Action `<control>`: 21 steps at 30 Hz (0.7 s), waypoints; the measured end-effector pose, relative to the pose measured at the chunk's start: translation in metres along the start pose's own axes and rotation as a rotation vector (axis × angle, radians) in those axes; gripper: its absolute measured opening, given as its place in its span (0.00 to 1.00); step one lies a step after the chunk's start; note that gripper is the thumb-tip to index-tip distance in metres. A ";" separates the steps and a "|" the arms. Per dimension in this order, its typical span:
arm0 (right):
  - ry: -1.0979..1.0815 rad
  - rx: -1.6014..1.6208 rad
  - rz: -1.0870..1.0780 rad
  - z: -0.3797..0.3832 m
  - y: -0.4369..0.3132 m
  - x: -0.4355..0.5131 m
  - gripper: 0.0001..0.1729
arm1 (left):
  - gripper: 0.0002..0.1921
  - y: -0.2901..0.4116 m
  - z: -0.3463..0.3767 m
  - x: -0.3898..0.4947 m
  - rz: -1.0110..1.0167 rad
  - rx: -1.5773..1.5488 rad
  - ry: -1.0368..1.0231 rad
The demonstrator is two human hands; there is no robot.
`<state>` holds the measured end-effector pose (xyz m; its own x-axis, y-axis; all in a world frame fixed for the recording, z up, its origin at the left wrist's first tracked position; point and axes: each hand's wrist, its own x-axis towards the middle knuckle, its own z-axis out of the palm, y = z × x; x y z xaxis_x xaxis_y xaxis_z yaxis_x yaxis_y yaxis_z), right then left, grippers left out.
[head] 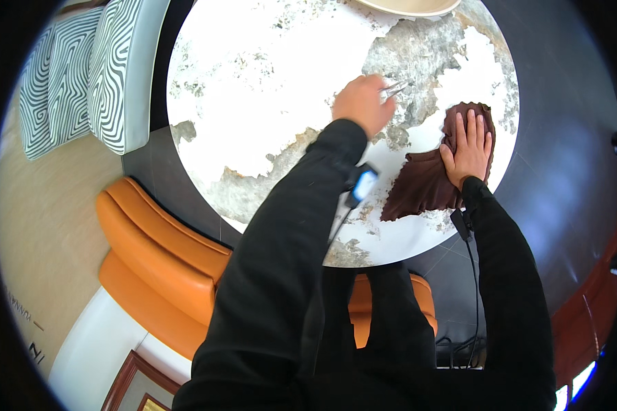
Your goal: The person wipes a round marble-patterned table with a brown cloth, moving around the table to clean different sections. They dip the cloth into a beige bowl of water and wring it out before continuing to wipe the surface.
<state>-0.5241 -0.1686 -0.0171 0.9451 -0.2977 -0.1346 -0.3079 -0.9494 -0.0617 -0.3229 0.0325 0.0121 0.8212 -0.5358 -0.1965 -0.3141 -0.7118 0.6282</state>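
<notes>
My left hand (362, 105), slightly blurred, is over the middle of a round marble-patterned table (288, 97). Between its fingers it grips a small metal tool (398, 89) with two thin tips, perhaps scissors or tweezers; its handle is hidden by the fingers. Flat on a dark brown cloth (416, 182) with wavy edges rests my right hand (470, 149), fingers spread, near the table's right side. The cloth lies wrinkled in an angled shape, one part reaching down and left towards the near edge.
Part of a beige round bowl or tray (411, 6) shows at the table's far edge. An orange chair (159, 257) stands at the lower left, and patterned cushions (118, 77) lie at the upper left. Cables hang from devices on both wrists. An orange seat (361, 303) is beneath me.
</notes>
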 end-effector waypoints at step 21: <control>0.109 -0.012 -0.040 0.019 0.008 -0.004 0.43 | 0.30 -0.227 -0.133 -0.326 -1.139 -0.701 0.794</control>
<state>-0.5326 -0.1733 -0.0362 0.9631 -0.2683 -0.0236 -0.2692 -0.9616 -0.0531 -0.4555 0.4294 0.0338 0.5664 0.6513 -0.5050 0.7198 -0.0925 0.6880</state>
